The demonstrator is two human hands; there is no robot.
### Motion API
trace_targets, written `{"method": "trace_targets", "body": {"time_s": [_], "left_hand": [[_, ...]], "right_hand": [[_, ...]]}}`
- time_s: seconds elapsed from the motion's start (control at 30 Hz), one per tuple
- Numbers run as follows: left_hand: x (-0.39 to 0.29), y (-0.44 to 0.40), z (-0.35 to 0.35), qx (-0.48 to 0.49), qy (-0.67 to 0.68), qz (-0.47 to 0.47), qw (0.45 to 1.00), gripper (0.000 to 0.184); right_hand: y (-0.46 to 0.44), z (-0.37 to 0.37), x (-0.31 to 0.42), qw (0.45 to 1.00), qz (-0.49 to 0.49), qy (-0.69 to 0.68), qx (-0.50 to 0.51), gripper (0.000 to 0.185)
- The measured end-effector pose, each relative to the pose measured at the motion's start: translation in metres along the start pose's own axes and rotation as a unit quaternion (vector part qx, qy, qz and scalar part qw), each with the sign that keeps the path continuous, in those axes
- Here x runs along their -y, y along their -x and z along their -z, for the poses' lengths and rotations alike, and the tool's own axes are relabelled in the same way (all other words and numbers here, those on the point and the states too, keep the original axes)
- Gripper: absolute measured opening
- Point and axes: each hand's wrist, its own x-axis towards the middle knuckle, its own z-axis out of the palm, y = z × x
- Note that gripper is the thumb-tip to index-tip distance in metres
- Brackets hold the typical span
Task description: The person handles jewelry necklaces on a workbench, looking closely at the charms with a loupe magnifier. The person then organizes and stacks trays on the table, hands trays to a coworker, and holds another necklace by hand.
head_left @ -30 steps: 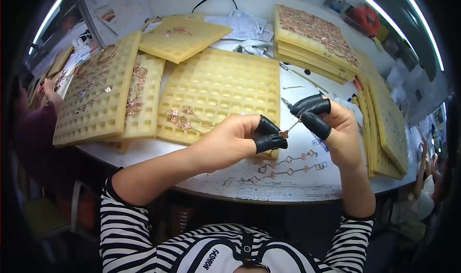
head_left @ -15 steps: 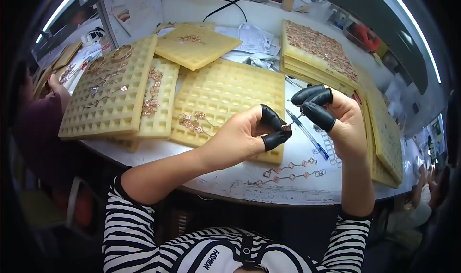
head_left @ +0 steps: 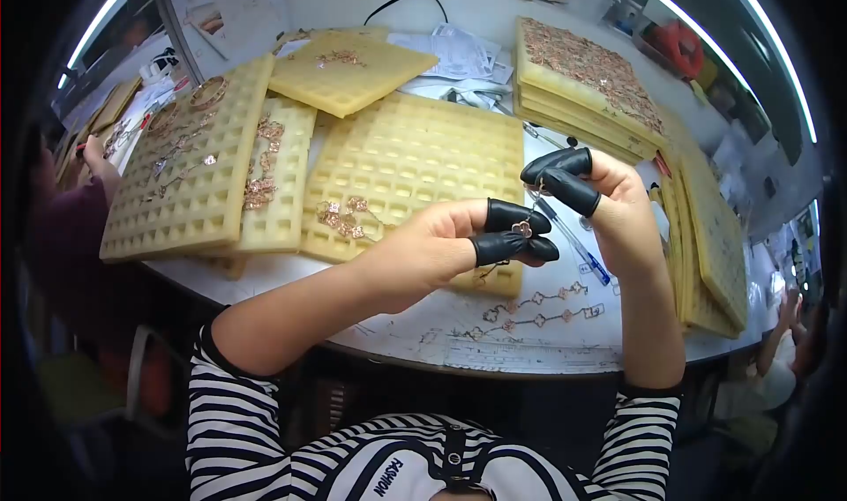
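Black rubber finger cots cover the thumb and fingertips of both my hands. My left hand [head_left: 437,250] pinches a fine chain with clover-shaped links, and one rose-gold clover [head_left: 522,228] shows between its fingertips. The chain runs up to my right hand [head_left: 618,197], whose thumb and finger are closed on its upper end; the exact grip point is covered by the cots. Under the left fingertips a bit of chain dangles over a yellow tray [head_left: 423,130]. On the white tabletop below lie two lengths of clover chain [head_left: 540,320], beside a blue pen [head_left: 594,263].
More clover pieces [head_left: 344,219] rest on the yellow tray. Tilted trays [head_left: 190,210] with chains and bangles stand at the left. A tray stack [head_left: 582,117] topped with many small pieces is at back right. Another person's hand [head_left: 93,153] shows at far left.
My left fingers have shifted on the chain, so a clover now faces the camera and an end dangles below. My right hand has moved slightly left. The view has tilted a little.
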Motion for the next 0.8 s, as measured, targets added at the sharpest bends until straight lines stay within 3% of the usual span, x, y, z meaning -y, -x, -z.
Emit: {"method": "trace_targets", "body": {"time_s": [0.1, 0.23, 0.8], "left_hand": [[0.002, 0.000, 0.002, 0.024, 0.020, 0.013, 0.999, 0.036], [-0.002, 0.002, -0.001, 0.009, 0.052, 0.068, 0.996, 0.037], [0.009, -0.003, 0.007, 0.073, 0.122, 0.098, 0.985, 0.040]], "right_hand": [[-0.001, 0.006, -0.002, 1.000, -0.009, 0.002, -0.012, 0.014], [-0.003, 0.011, -0.005, 0.999, -0.002, -0.050, -0.015, 0.015], [-0.004, 0.017, -0.006, 0.988, -0.043, -0.148, -0.022, 0.020]]}}
